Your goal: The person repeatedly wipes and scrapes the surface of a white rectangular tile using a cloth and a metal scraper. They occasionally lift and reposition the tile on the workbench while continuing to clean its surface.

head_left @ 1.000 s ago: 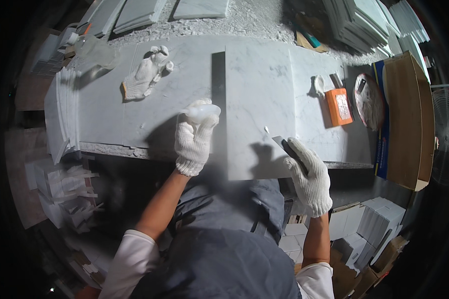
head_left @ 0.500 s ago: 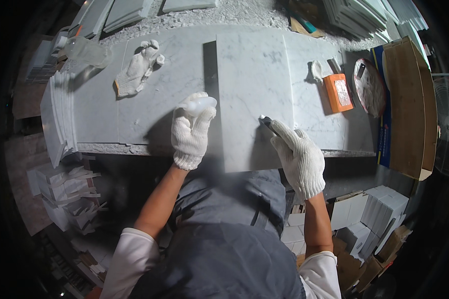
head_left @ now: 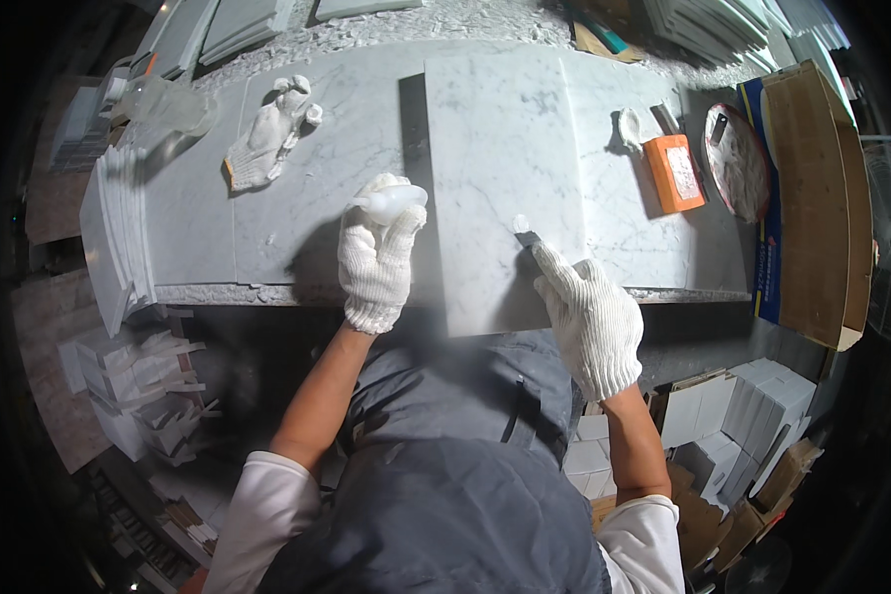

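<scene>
Two gloved hands work on a white marble slab [head_left: 500,158] lying across the desk's [head_left: 297,228] front edge. Left hand [head_left: 378,255] grips a small translucent bottle [head_left: 391,201] beside the slab's left edge; right hand [head_left: 589,317] fingers clasp a small dark scraper [head_left: 528,238] pressed onto the slab.

The right hand [head_left: 589,317] slid up and left across the marble slab [head_left: 505,148], carrying its dark scraper [head_left: 527,239] further onto the stone. The left hand [head_left: 378,252], gripping a small white bottle [head_left: 391,201], barely shifted beside the slab's left edge.
</scene>
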Available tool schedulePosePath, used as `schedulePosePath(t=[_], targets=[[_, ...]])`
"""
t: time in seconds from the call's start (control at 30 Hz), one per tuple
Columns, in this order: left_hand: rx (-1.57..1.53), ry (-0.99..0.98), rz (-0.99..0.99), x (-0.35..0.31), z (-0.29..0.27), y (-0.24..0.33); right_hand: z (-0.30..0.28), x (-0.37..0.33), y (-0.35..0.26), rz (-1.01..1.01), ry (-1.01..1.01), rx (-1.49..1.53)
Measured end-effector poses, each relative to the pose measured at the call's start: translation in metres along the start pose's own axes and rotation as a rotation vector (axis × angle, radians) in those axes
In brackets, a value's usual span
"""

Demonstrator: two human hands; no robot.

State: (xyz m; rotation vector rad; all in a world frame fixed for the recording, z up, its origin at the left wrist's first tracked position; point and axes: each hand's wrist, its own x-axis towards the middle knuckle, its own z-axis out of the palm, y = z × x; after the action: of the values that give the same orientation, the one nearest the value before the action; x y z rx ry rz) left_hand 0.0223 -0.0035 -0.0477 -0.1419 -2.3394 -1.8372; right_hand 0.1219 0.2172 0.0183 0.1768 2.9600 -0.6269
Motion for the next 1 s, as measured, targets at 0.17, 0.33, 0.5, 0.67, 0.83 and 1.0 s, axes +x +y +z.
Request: schedulePosePath(t=[0.17,0.33,0.5,0.67,0.83,1.0], targets=[[-0.056,0.011,0.011,0.0,0.002,-0.003,-0.004,-0.005,0.003,-0.026,0.023,0.084],[-0.063,0.012,-0.034,0.0,0.001,-0.007,-0.001,0.013,0.0,-0.006,0.091,0.177],[-0.048,0.006,-0.05,0.0,-0.001,-0.005,-0.002,0.005,-0.007,-0.001,0.023,-0.082],[-0.096,-0.02,-0.036,0.001,0.001,-0.005,-0.008,-0.012,-0.001,0.013,-0.012,-0.032],[-0.018,-0.038,0.007,0.001,0.001,-0.003,-0.004,0.002,-0.002,-0.008,0.113,0.142],[-0.111,-0.014,-0.014,0.002,0.002,-0.005,0.001,0.011,-0.007,-0.027,0.066,-0.025]])
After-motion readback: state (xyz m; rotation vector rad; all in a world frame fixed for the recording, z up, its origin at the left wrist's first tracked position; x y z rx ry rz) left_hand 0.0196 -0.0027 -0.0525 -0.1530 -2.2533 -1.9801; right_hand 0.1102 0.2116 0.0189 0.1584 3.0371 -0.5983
